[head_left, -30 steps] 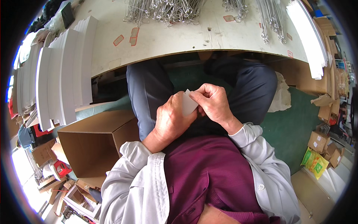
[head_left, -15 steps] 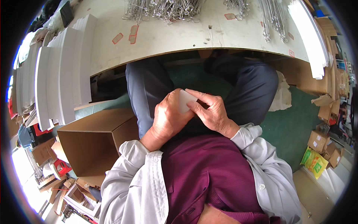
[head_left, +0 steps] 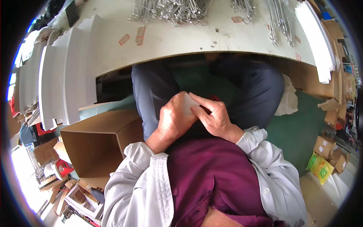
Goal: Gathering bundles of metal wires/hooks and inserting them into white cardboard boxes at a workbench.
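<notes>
A small white flat piece (head_left: 190, 103) is held above my lap between both hands; its exact kind does not show. My left hand (head_left: 173, 118) wraps round its left side with the fingers curled. From the right, my right hand (head_left: 216, 118) pinches the piece's edge between thumb and forefinger. The undersides of both hands and the lower part of the piece are hidden.
Bundles of thin metal rods with looped ends (head_left: 174, 11) lie on the pale table (head_left: 170, 39) ahead. White sheets (head_left: 68, 75) stand stacked at the left, and white strips (head_left: 315, 41) at the right. An opened cardboard box (head_left: 96, 130) lies left of my legs.
The whole view has shifted slightly to the right and down. Both hands keep hold of the white piece in nearly the same pose.
</notes>
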Available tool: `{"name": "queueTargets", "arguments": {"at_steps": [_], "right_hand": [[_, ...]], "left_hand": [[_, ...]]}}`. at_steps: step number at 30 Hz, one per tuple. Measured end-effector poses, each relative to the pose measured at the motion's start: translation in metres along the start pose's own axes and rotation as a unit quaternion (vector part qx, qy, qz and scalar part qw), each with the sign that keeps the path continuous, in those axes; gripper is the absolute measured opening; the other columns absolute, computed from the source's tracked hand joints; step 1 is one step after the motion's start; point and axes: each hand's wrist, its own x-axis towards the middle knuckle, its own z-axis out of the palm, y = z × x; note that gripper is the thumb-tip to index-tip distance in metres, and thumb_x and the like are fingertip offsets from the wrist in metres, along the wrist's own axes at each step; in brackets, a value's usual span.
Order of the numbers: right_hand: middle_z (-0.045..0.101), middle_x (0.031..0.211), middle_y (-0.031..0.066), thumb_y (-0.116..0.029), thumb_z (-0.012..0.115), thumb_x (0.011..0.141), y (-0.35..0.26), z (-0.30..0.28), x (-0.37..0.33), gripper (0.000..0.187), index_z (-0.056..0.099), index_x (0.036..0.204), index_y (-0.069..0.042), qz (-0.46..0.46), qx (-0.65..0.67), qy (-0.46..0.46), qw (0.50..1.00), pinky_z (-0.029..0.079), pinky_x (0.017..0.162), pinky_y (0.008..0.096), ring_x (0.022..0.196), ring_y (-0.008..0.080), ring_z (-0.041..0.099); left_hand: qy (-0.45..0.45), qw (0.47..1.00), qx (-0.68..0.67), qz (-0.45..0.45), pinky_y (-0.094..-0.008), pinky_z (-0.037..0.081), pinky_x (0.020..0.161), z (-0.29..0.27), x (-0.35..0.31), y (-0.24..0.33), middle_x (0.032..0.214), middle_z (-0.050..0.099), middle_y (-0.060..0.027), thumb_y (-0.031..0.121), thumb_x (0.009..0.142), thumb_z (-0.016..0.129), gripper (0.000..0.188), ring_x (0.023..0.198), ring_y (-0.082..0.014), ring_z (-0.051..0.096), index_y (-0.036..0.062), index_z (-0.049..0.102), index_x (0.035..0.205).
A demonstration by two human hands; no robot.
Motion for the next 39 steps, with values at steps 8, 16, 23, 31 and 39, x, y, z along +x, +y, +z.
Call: {"name": "queueTargets", "arguments": {"at_steps": [8, 16, 23, 31, 39], "right_hand": [[0.075, 0.093, 0.0032, -0.007, 0.067, 0.100, -0.014, -0.013, 0.017, 0.030, 0.068, 0.128, 0.003, 0.117, 0.096, 0.043, 0.988, 0.054, 0.065, 0.0219, 0.074, 0.0034, 0.063], [0.073, 0.087, 0.0081, -0.012, 0.072, 0.097, -0.026, -0.055, 0.085, 0.022, 0.071, 0.113, 0.003, -0.110, -0.130, 0.094, 0.981, 0.050, 0.056, 0.0259, 0.060, 0.0109, 0.061], [0.073, 0.099, 0.0105, -0.009, 0.071, 0.092, 0.001, -0.102, 0.143, 0.009, 0.072, 0.099, -0.003, -0.180, -0.300, 0.185, 0.919, 0.057, 0.070, 0.0361, 0.075, 0.0268, 0.070], [0.072, 0.097, 0.0078, -0.009, 0.071, 0.088, 0.008, -0.095, 0.147, 0.006, 0.072, 0.094, -0.007, -0.226, -0.354, 0.229, 0.878, 0.057, 0.077, 0.0391, 0.087, 0.0291, 0.070], [0.072, 0.095, 0.0074, -0.009, 0.071, 0.086, 0.010, -0.094, 0.147, 0.004, 0.072, 0.090, -0.007, -0.236, -0.375, 0.246, 0.862, 0.058, 0.076, 0.0373, 0.084, 0.0280, 0.071]], "left_hand": [[-0.026, 0.997, 0.056, 0.048, -0.0491, 0.059, 0.074, -0.026, -0.001, 0.015, 0.102, 0.069, -0.0239, 0.020, 0.078, 0.081, 0.060, 0.090, -0.0426, 0.071, -0.0010, 0.053, 0.127], [0.049, 0.989, 0.141, 0.001, -0.0464, 0.060, 0.074, -0.094, 0.007, -0.001, 0.096, 0.071, -0.0230, 0.025, 0.078, 0.086, 0.062, 0.083, -0.0427, 0.072, -0.0016, 0.056, 0.125], [0.153, 0.924, 0.346, -0.052, -0.0497, 0.057, 0.078, -0.172, 0.123, -0.026, 0.082, 0.072, -0.0267, 0.045, 0.087, 0.076, 0.057, 0.083, -0.0443, 0.073, -0.0042, 0.062, 0.111], [0.079, 0.910, 0.405, -0.043, -0.0487, 0.056, 0.078, -0.176, 0.187, -0.005, 0.085, 0.073, -0.0257, 0.041, 0.092, 0.071, 0.046, 0.083, -0.0438, 0.072, -0.0051, 0.068, 0.099], [0.000, 0.969, 0.228, 0.097, -0.0449, 0.057, 0.077, -0.132, 0.232, 0.024, 0.086, 0.072, -0.0210, 0.027, 0.090, 0.072, 0.029, 0.084, -0.0382, 0.072, 0.0033, 0.072, 0.107]]}}
